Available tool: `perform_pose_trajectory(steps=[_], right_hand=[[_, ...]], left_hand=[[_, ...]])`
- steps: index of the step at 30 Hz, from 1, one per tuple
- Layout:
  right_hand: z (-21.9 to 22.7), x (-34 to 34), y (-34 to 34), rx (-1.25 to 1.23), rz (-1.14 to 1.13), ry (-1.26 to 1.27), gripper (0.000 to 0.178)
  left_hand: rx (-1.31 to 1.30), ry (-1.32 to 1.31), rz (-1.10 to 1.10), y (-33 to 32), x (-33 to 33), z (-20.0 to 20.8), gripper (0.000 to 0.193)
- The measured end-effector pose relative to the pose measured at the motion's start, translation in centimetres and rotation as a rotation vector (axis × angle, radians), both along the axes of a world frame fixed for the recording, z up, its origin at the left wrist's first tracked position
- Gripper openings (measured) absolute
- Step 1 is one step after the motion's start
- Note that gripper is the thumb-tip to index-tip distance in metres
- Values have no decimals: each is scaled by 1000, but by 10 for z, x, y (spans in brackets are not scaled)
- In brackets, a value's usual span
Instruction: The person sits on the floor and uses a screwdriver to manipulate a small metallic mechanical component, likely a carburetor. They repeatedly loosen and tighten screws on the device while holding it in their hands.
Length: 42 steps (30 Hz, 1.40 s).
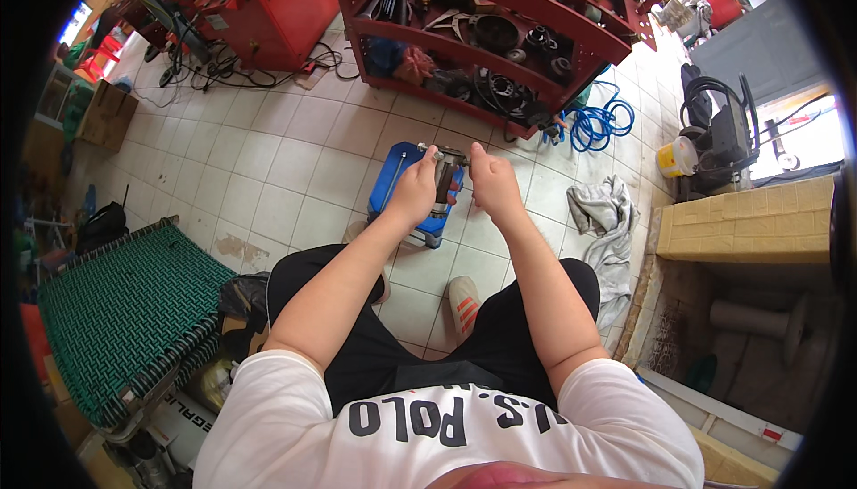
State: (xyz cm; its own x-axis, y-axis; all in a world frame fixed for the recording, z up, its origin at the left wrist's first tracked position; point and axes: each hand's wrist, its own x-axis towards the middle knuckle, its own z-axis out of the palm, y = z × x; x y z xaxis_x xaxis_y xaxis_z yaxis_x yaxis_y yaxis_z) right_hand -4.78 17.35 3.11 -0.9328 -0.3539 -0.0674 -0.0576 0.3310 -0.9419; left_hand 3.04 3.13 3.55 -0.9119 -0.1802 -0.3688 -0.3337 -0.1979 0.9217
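Observation:
My left hand (413, 192) is wrapped round a dark metal cylindrical part (449, 176), its thumb along the near side and its fingertips showing at the far side. My right hand (495, 183) is closed at the part's upper right, thumb up and fingers curled. A small dark piece shows beside those fingers; what they pinch is too small to name. Below the part stands a low blue stool-like thing (386, 187) with grey feet. A thin metal rod (399, 173) lies on its left side.
Ahead stands a red tool cart (428, 96) loaded with metal parts. A blue hose (607, 123) coils beside it. A grey cloth (607, 212) lies on the tiles at right, near a tiled ledge (750, 223). A green woven chair (134, 310) is at left. Cables (223, 74) trail beyond.

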Motion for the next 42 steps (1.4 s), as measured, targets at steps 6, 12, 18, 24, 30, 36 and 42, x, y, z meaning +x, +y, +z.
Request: perform_pose_trajectory(steps=[6, 12, 18, 24, 30, 36, 42], right_hand=[[18, 4, 2, 385, 81, 506, 53], [16, -1, 3, 112, 10, -211, 67], [33, -1, 10, -359, 214, -992, 62], [29, -2, 8, -459, 219, -966, 54], [29, 12, -3, -238, 33, -528, 54], [14, 7, 1, 271, 50, 414, 46], [31, 11, -1, 338, 179, 514, 40]], left_hand=[[242, -246, -93, -9, 0, 19, 66], [5, -87, -37, -5, 1, 11, 58], [-327, 153, 56, -3, 4, 9, 50], [-341, 230, 39, -4, 3, 6, 51], [-208, 183, 28, -4, 4, -2, 58], [186, -70, -108, -12, -1, 9, 62], [327, -349, -194, -31, -3, 22, 61]])
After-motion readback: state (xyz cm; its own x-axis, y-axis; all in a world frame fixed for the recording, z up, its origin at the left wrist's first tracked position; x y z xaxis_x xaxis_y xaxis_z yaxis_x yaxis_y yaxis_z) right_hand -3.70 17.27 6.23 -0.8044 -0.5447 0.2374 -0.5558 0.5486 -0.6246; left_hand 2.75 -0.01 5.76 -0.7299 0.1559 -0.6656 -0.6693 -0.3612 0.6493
